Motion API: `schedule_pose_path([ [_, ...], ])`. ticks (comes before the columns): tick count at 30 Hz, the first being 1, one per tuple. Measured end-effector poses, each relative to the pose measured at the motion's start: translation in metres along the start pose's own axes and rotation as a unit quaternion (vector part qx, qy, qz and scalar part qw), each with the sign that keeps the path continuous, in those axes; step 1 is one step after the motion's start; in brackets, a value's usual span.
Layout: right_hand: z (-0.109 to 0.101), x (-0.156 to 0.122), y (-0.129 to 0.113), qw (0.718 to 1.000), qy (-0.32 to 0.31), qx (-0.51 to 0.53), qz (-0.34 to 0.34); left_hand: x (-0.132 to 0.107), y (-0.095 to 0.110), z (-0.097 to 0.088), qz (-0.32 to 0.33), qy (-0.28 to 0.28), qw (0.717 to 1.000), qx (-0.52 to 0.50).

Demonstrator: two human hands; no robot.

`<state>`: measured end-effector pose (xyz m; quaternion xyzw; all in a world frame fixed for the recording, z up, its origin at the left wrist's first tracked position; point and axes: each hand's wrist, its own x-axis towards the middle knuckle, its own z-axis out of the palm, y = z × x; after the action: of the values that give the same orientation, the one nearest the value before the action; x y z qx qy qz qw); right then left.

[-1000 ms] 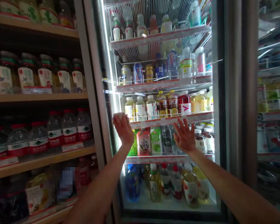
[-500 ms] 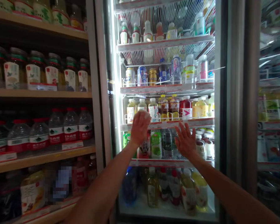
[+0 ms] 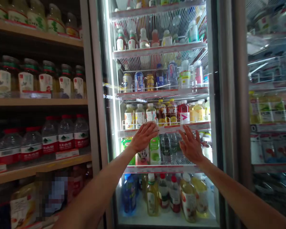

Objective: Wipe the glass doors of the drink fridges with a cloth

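My left hand [image 3: 143, 137] presses a crumpled white cloth or tissue [image 3: 154, 127] flat against the glass door [image 3: 166, 71] of a lit drinks cooler. It sits in front of the rail below the row of tea bottles. To its right, my right hand [image 3: 191, 143] is raised with its fingers spread, holding nothing. Its palm faces the glass; whether it touches is hard to tell. Through the door, a green-labelled bottle [image 3: 154, 149] and a dark clear bottle [image 3: 166, 149] show between my hands. Both forearms reach up from the lower edge of the view.
Wooden shelves [image 3: 38, 101] at the left hold jars and red-capped water bottles [image 3: 70, 132]. A metal door frame [image 3: 238, 95] stands to the right, with another glass-fronted cooler [image 3: 271, 127] beyond it. Large bottles [image 3: 152, 194] stand on the cooler's bottom level.
My left hand has slid right and slightly down across the glass with the white cloth. My right hand stays spread, a little further right against the cooler. The view has shifted slightly right.
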<state>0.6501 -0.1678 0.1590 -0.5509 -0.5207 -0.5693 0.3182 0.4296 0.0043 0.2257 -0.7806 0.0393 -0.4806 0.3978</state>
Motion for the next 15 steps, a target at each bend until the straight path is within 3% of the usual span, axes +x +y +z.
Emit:
schedule_pose_path([
  [3, -0.007, 0.003, 0.016, 1.000, 0.010, -0.009, 0.025, 0.036, 0.003, 0.011, -0.175, 0.094, 0.980, 0.034],
  [5, -0.012, 0.003, 0.028, 0.999, 0.016, -0.017, 0.040, 0.057, 0.011, 0.022, -0.221, 0.141, 0.964, 0.042],
  [6, -0.015, 0.002, 0.033, 0.999, 0.019, -0.022, 0.045, 0.065, 0.020, 0.029, -0.190, 0.132, 0.972, 0.037],
  [8, -0.021, -0.003, 0.043, 0.998, 0.027, -0.033, 0.052, 0.076, 0.045, 0.041, -0.058, 0.059, 0.996, 0.013],
  [11, -0.031, -0.012, 0.057, 0.997, 0.037, -0.046, 0.055, 0.091, 0.077, 0.054, 0.128, -0.051, 0.990, -0.029],
  [13, -0.037, -0.019, 0.068, 0.996, 0.039, -0.058, 0.059, 0.108, 0.084, 0.058, 0.136, -0.064, 0.988, -0.045],
  [15, -0.043, -0.025, 0.081, 0.994, 0.043, -0.072, 0.068, 0.129, 0.083, 0.060, 0.022, -0.029, 0.998, -0.046],
])
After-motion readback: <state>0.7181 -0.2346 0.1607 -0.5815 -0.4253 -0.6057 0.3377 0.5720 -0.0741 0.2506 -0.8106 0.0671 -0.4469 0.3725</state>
